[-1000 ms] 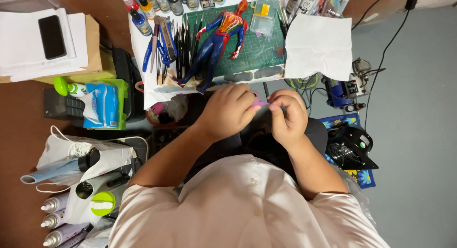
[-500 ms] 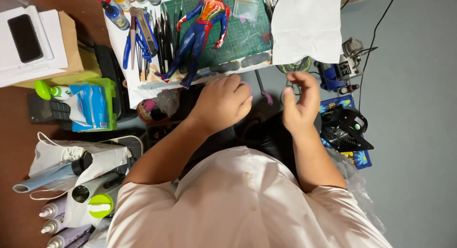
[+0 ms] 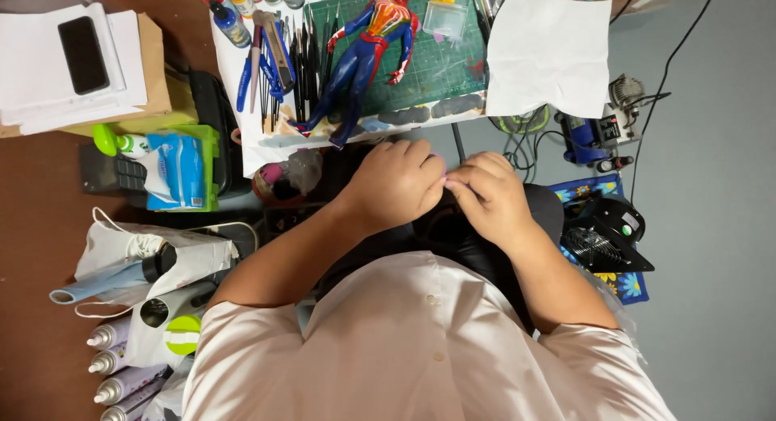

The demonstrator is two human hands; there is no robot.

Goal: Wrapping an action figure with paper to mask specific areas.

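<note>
Closest to my view is the pale pink shirt (image 3: 420,348) filling the bottom of the frame, with both forearms reaching up and away from it. The left hand (image 3: 396,185) and the right hand (image 3: 491,196) meet over the lap, fingertips pressed together around a tiny pink piece (image 3: 444,177) — I can only see a sliver of it between the fingers, so both hands look curled closed on it, pinching rather than gripping, and what the piece is I cannot tell. It sits just short of the table edge, above the dark lap. To the left, on the brown floor, lie a white bag (image 3: 137,259), a blue face mask (image 3: 89,282) and a row of purple spray cans (image 3: 121,372). To the right, on the grey floor, sits a black device (image 3: 602,235) on a flowered mat. Farther out, just past the knuckles, the green cutting mat (image 3: 440,73) carries a red-and-blue action figure (image 3: 364,57) lying on its back, with brushes and tools (image 3: 283,65) beside it to the left and a sheet of white paper (image 3: 550,53) to the right. Farthest left — a black phone (image 3: 83,55) resting on white sheets.
</note>
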